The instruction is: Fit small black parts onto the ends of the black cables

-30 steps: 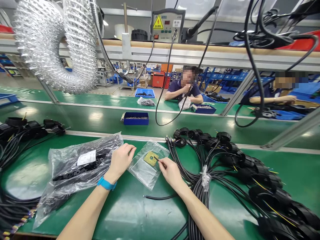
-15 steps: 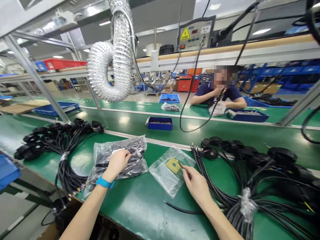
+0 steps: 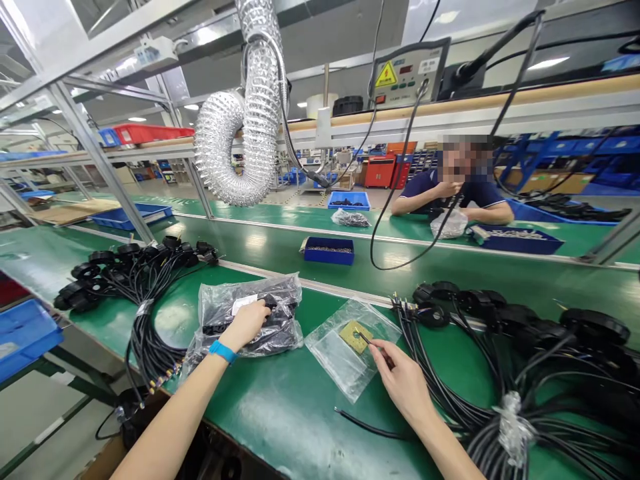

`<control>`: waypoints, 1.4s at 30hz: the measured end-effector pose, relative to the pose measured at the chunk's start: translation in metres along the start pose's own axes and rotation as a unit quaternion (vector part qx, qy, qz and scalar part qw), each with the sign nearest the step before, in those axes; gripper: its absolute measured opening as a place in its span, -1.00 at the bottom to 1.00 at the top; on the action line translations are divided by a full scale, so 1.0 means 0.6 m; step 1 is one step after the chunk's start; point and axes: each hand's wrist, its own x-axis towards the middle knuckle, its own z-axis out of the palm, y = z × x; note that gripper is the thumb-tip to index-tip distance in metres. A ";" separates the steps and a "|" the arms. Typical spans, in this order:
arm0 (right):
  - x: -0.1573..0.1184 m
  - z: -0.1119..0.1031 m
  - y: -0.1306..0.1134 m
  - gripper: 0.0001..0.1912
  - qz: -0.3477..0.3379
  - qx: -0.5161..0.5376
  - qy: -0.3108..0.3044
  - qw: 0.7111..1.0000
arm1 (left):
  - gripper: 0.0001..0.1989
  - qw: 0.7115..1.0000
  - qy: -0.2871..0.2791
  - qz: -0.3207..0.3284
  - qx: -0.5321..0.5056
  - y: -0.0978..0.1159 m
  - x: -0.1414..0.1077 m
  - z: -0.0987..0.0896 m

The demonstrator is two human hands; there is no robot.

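My left hand (image 3: 249,321), with a blue band at the wrist, rests on a clear plastic bag (image 3: 289,337) of black parts. Its fingers are curled in against the black parts, and what they grip is partly hidden. In my right hand (image 3: 400,373) is a slim dark pointed tool (image 3: 364,338), pinched between thumb and fingers. The tool's tip is at the middle of a yellow sponge-like square (image 3: 353,341). That square lies on a flat clear zip bag (image 3: 335,363). A black cable end (image 3: 367,423) lies on the green table below my right hand.
Bundles of black cables with round black ends lie at left (image 3: 155,327) and right (image 3: 515,407). A blue box (image 3: 329,253) of small parts stands beyond the bags. A silver duct (image 3: 260,133) and a looping cable (image 3: 373,247) hang overhead. A person (image 3: 453,190) sits opposite.
The view has turned slightly left. The tool tip in my right hand has moved from the square's right edge to its middle. My left fingers reach onto the black parts in the bag.
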 end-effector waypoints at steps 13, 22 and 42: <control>-0.005 -0.011 -0.034 -0.62 0.034 0.095 -0.035 0.994 | -0.80 0.999 -0.016 0.016 0.048 -0.012 0.010 0.006; -0.006 -0.010 -0.036 -0.62 0.038 0.116 -0.047 0.991 | -0.84 0.989 0.140 -0.012 -0.050 -0.008 -0.022 -0.023; -0.010 -0.012 -0.039 -0.66 0.028 0.136 -0.035 0.990 | -0.59 0.466 -0.130 0.061 -0.873 0.303 0.044 0.010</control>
